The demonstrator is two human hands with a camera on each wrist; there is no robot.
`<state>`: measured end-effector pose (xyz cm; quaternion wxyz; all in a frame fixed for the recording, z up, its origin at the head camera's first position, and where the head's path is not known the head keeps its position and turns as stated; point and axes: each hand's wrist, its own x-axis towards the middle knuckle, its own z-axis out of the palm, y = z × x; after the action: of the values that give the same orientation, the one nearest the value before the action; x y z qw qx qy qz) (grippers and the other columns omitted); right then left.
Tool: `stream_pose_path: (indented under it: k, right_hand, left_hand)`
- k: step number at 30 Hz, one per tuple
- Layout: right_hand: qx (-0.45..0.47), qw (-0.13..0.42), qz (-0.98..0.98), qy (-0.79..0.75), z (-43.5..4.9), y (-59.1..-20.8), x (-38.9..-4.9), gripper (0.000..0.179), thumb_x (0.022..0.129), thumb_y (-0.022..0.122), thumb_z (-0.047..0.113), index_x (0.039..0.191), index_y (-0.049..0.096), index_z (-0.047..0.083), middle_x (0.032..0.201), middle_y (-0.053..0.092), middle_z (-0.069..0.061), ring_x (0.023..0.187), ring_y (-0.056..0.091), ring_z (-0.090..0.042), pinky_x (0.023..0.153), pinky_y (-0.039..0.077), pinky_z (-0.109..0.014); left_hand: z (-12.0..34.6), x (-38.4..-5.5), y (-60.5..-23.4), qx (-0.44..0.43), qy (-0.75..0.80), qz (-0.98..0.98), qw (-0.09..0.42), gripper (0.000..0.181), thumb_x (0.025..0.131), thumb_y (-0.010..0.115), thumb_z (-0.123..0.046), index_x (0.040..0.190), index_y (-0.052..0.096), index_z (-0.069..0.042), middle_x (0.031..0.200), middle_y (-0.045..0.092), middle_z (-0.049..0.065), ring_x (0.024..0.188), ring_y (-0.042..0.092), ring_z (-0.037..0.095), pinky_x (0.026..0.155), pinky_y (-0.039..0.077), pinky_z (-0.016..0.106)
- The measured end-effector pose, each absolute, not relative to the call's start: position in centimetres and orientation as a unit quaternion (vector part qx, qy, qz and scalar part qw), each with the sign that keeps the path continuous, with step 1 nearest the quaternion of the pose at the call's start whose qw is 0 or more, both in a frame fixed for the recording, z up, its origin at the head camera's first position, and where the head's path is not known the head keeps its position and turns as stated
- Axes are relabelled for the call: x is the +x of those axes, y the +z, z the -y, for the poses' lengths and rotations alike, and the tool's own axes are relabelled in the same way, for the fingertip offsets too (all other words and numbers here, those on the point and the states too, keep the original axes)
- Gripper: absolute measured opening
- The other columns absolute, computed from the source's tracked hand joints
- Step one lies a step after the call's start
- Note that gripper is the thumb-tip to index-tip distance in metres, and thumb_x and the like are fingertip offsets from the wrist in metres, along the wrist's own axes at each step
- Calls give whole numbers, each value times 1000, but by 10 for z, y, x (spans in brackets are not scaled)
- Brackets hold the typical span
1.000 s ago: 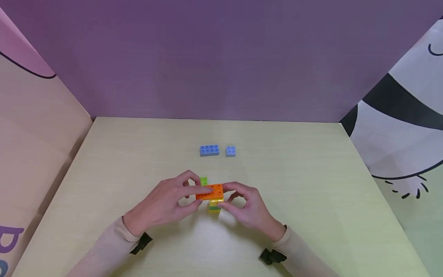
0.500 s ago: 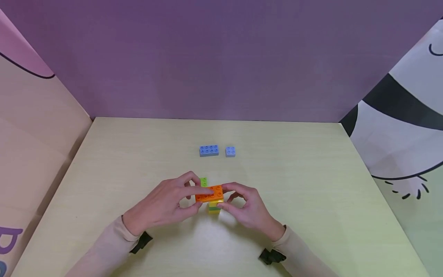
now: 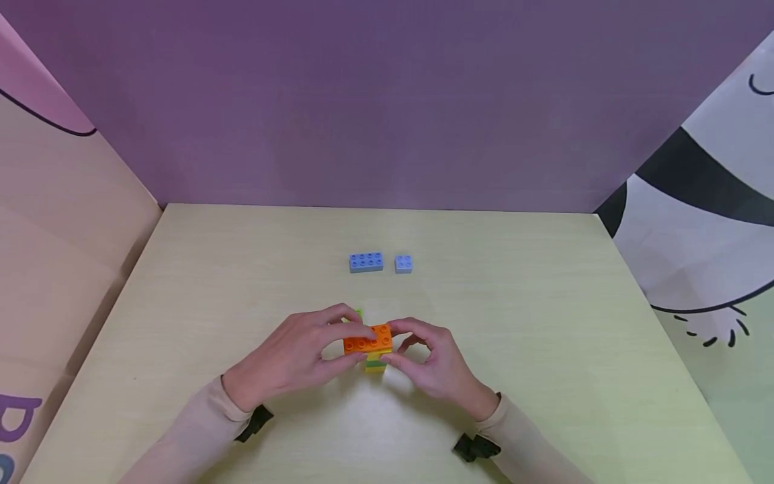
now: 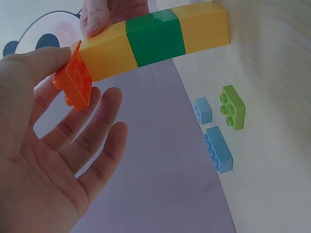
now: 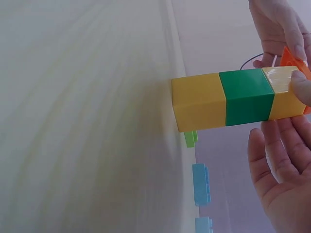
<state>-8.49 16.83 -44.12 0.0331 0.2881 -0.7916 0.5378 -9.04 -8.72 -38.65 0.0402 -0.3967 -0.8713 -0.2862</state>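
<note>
A tower stands upright on the table, with a yellow block at the top, a green block in the middle and another yellow block at the bottom. On the top block lies an orange eight-stud brick, overhanging toward the left. My left hand pinches this brick between thumb and fingers, index finger over its studs. My right hand holds the tower's upper end from the right, its thumb on the top yellow block. Whether the orange brick sits flush cannot be told.
Beyond the hands lie a long blue brick and a small blue brick. A lime green brick rests on the table behind the tower, mostly hidden by my left hand in the head view. A purple panel rises at the back.
My left hand has shifted slightly right, covering more of the lime green brick. The orange brick has turned a little and moved slightly right on the tower. My right hand stays nearly still.
</note>
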Motion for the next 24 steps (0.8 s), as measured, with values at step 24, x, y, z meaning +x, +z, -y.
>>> stream_pose_path:
  k: [24]
  right_hand:
    - [283,29,798,531,-168,-437,-84,33,86,79,21,117,68,19,110,73,1,100,68,-10,74,59,-33]
  left_hand:
    - [79,-90,-381,-402,-244,880,65,30,89,68,-26,116,73,-37,95,55,-14,58,41,-1,49,33,16]
